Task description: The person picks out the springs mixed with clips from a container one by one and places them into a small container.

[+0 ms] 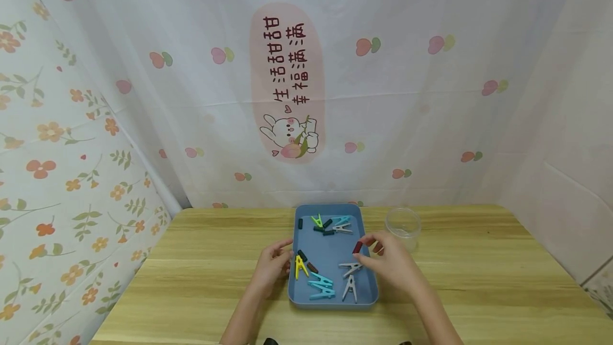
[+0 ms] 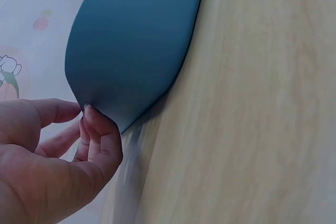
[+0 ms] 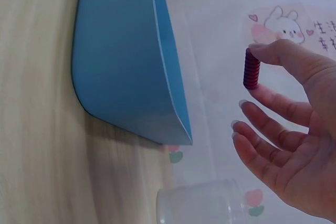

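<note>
My right hand pinches a dark red coil spring between thumb and index finger, over the right rim of the blue tray. The other fingers are spread loosely. At the tray's left side, my left hand grips the wall's edge with its fingertips. Inside the tray lie a yellow clip, light blue clips, grey clips, a lime green clip, several dark springs and a brown spring.
A clear round plastic container stands just right of the tray, behind my right hand. The wood-grain table reaches back to a printed curtain. Another floral curtain hangs at the left.
</note>
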{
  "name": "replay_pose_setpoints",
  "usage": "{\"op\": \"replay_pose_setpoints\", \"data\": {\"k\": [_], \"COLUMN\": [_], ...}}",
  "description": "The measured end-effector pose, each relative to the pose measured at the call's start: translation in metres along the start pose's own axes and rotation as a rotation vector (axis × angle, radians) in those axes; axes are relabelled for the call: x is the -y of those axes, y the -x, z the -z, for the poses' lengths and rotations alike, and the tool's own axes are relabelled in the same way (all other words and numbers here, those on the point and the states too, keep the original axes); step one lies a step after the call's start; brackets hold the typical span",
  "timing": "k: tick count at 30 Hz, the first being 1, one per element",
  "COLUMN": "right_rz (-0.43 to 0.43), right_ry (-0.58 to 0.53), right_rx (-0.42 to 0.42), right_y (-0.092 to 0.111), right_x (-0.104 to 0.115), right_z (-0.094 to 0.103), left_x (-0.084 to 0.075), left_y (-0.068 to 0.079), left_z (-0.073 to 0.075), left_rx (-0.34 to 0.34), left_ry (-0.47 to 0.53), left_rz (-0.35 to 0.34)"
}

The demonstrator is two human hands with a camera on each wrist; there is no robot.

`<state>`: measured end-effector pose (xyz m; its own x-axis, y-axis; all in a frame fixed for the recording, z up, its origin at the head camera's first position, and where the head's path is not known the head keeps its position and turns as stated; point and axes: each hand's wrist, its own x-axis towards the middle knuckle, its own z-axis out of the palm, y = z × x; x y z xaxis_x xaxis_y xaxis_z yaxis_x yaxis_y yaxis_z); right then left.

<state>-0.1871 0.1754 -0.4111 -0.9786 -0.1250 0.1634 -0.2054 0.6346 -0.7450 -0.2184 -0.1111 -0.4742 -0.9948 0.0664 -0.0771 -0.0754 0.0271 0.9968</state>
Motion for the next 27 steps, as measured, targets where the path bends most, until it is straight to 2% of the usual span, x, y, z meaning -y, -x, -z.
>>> {"op": "replay_pose_setpoints", "data": {"k": [8,15,27], "right_rz": [0.017,0.006,0.015], "right_ry": [0.025,0.025,0.017], "right_rx": [-0.032,-0.036,-0.059], "right_y": [-0.001,0.0,-0.001], "right_x": [-0.003,-0.003,-0.007], "right_z": [0.007,0.01,0.016], "left_x": [-0.002,-0.002,0.0], "left_y": [0.0,0.0,0.0], "left_z": [0.006,0.012,0.015], "left_rx": [0.03,0.083,0.122], "left_ry": [-0.05,-0.067,-0.018], "left_rz": [0.003,-0.008,0.0]}}
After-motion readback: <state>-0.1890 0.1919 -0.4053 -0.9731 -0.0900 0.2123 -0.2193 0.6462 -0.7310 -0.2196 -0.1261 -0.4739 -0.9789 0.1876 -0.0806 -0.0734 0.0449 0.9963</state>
